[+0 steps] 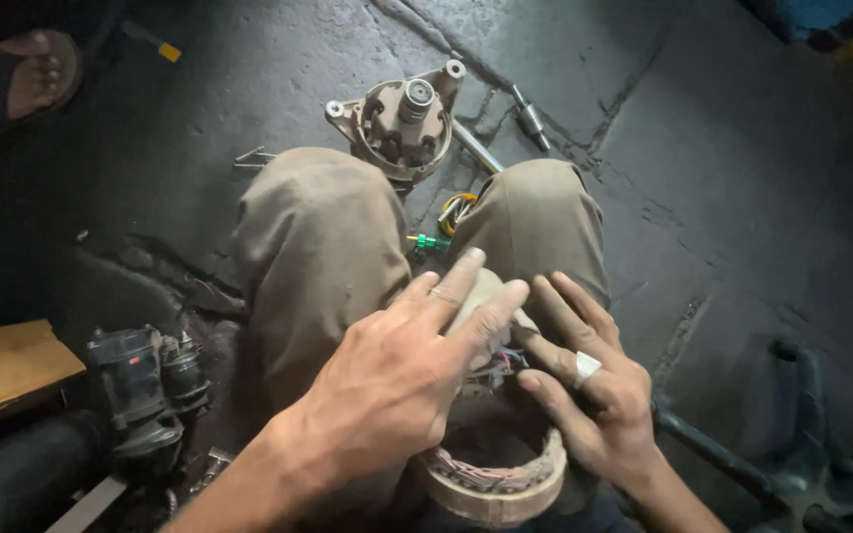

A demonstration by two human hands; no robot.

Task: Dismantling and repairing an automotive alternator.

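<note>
I squat on a dark concrete floor with my knees in khaki trousers [323, 247] in front of me. Between my thighs lies a round metal stator ring [496, 484] with copper windings and coloured wires [505, 363]. My left hand [397, 375] lies flat over the top of the part, fingers spread and resting on it. My right hand [584, 380], a silver ring on one finger, holds the part's right side with fingers extended.
A metal alternator housing [402, 123] with a shaft stands on the floor beyond my knees, next to a steel rod [476, 148] and a small bolt-like piece [528, 118]. A dark motor unit [145, 385] and a wooden board [7, 365] lie left. Another person's sandalled foot [32, 74] is top left.
</note>
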